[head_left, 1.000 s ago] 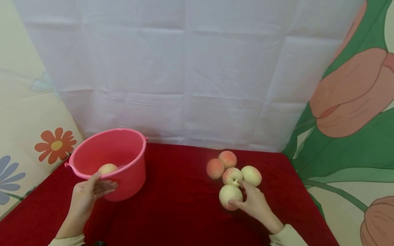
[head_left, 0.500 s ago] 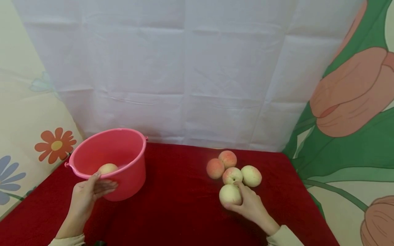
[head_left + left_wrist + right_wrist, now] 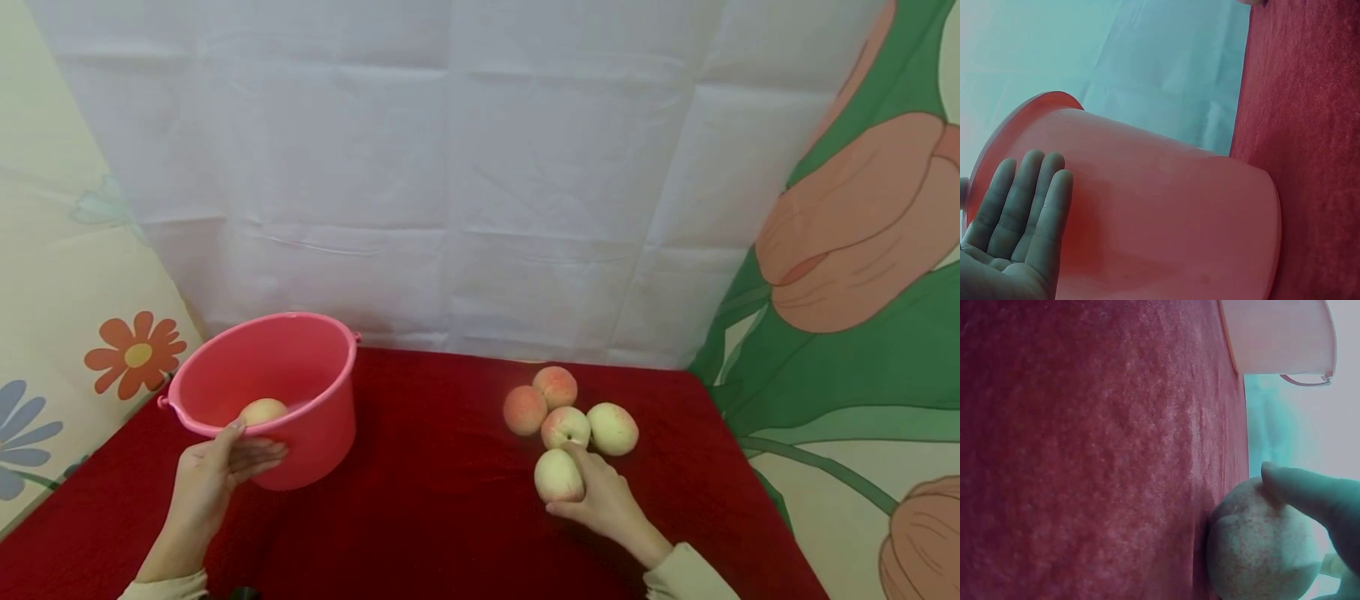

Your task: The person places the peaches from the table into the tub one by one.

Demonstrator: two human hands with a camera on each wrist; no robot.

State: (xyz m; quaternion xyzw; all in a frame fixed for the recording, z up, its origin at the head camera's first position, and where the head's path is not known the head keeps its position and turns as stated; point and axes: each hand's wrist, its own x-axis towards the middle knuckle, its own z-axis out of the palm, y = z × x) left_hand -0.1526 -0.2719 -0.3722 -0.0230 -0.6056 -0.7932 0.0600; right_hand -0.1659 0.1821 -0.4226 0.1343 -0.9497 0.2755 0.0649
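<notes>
At the left in the head view stands a pink bucket [image 3: 315,442], tilted a little, with a pale peach [image 3: 264,410] inside. My left hand [image 3: 213,479] holds its near rim, thumb over the edge and fingers along the outer wall; the left wrist view shows those fingers [image 3: 1047,212] extended beside the wall. On the right, my right hand [image 3: 603,496] grips a pale yellow peach [image 3: 558,476], thumb on the near side and fingers over the far side. In the right wrist view this peach [image 3: 1260,544] sits close against the cloth under my thumb.
Just beyond the gripped peach lie a pink-and-cream peach [image 3: 564,427], a pale peach [image 3: 615,429] and two redder peaches, one of them an orange-red peach [image 3: 524,411]. A red cloth [image 3: 420,500] covers the table. Behind it hangs a white sheet [image 3: 450,208].
My right hand has shifted slightly left and wrapped further around the near peach, whose visible part has narrowed. The left hand and bucket stay in place.
</notes>
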